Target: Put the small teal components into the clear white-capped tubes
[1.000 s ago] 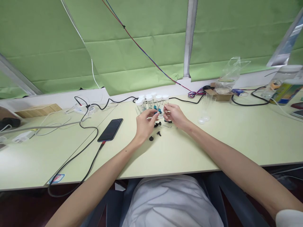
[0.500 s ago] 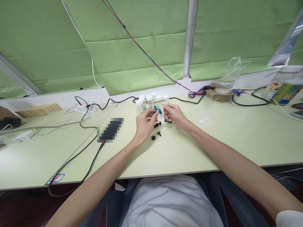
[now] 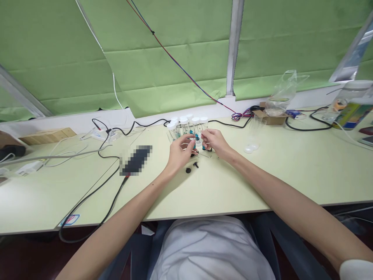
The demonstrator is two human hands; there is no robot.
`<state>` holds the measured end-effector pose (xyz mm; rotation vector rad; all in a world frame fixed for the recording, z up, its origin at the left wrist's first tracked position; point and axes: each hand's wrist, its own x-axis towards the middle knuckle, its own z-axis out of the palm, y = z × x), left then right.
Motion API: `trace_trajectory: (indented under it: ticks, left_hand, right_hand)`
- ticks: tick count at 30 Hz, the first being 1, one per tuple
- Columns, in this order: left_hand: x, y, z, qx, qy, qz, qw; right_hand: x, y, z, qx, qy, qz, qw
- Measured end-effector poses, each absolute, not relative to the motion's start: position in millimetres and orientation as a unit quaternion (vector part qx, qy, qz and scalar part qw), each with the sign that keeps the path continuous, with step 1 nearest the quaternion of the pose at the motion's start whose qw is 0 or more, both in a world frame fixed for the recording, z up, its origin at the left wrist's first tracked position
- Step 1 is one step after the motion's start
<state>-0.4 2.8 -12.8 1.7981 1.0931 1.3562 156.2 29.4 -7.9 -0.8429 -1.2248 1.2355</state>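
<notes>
Both hands are close together over the middle of the table. My left hand (image 3: pixel 181 151) is closed, thumb and index finger pinching a small teal part that they mostly hide. My right hand (image 3: pixel 215 140) faces it with its fingertips pressed together; whatever sits between them is too small to make out. Just beyond the hands stand several clear tubes with white caps (image 3: pixel 184 120), with teal parts (image 3: pixel 197 137) inside or against them. On the table below lie a round black knob (image 3: pixel 188 170), a black thumb screw (image 3: pixel 196 165) and a thin L-shaped metal key (image 3: pixel 206 156).
A blurred-out dark device (image 3: pixel 136 160) with a black cable lies to the left. Clear tubes (image 3: pixel 253 134) rest on the right, before a cardboard box (image 3: pixel 271 118) holding a plastic bag. Cables run along the back; wooden blocks (image 3: pixel 48 136) sit at far left.
My left hand has shifted slightly to the right and down, and its fingertips are now further from my right fingertips. The right hand has barely moved.
</notes>
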Motion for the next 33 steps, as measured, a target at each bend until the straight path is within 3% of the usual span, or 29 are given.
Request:
trace_trajectory:
  ticks: [16, 33]
  left_hand:
    - [1.9, -0.9, -6.2, 0.575, 0.386, 0.487, 0.533]
    - [0.9, -1.0, -4.7, 0.551, 0.393, 0.471, 0.566]
  right_hand:
    - [156.9, 31.2, -12.1, -0.349, -0.518, 0.528, 0.575]
    - [156.3, 28.6, -9.9, -0.344, -0.517, 0.527, 0.580]
